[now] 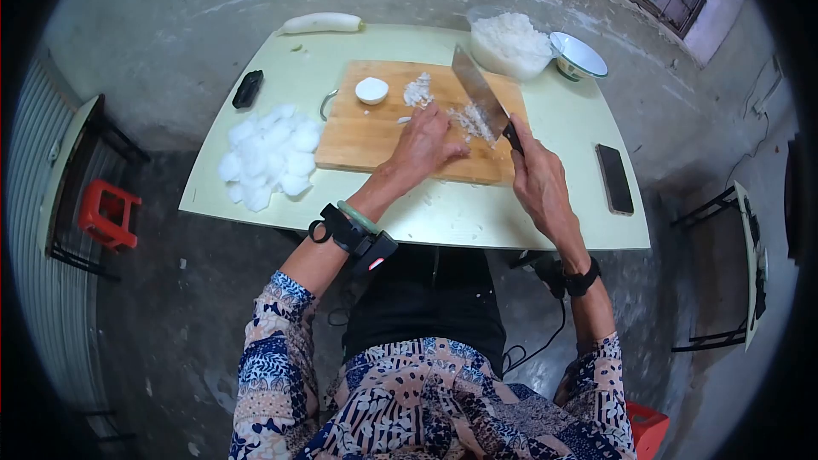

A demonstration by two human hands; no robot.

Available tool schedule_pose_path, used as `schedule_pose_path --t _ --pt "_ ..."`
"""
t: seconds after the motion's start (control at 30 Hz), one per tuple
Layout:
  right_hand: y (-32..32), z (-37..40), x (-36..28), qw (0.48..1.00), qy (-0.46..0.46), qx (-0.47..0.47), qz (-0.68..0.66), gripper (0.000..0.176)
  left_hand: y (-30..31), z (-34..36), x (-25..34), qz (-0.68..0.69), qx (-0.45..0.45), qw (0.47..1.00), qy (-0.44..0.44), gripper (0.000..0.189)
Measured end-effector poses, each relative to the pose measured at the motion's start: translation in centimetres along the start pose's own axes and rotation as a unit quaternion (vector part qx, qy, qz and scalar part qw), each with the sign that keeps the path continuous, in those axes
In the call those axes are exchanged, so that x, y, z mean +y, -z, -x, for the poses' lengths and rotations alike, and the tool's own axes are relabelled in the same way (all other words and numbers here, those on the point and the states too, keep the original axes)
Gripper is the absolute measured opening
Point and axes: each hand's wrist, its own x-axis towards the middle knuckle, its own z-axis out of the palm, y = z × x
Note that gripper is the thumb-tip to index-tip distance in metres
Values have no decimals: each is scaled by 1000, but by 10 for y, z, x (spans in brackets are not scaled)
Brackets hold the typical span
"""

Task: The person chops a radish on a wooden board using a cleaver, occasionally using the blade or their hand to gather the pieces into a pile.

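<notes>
A cleaver [482,94] with a broad blade and dark handle is in my right hand [540,186], fingers wrapped round the handle. Its blade stands tilted over finely chopped white radish [474,122] on a wooden cutting board [358,138]. My left hand [423,143] rests on the board left of the blade, fingers curled down and thumb out to the side. Whatever lies under those fingers is hidden. A small pile of radish bits [417,90] sits just beyond the left fingertips. Further left on the board is a cut radish end [371,90].
Many thin radish slices [271,156] are heaped left of the board. A whole white radish [322,24] lies at the far edge. Behind the board stand a clear bowl of shredded white radish [511,44] and an enamel bowl [579,56]. A phone [614,179] lies at right, a black object [248,89] at left.
</notes>
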Motion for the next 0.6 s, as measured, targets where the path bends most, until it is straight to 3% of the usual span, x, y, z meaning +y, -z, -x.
schedule_pose_path --t 0.07,0.2,0.27,0.37,0.43,0.6 --pt "0 1 1 999 -23 19 34 59 -3 -5 9 -5 21 1000 14 48" --pt "3 -3 7 998 -36 -19 39 57 -7 -29 11 -21 -29 998 57 45" --pt "2 -1 7 999 -6 44 9 54 -14 -36 8 -3 -56 997 62 42" --pt "3 -3 7 999 -40 -21 -8 53 -24 -35 5 2 -35 999 31 34" --pt "6 -2 3 999 -36 -7 -10 53 -23 -30 4 94 25 995 8 26" --pt "3 -1 1 999 -34 8 -23 54 -17 -24 -1 30 48 998 29 23"
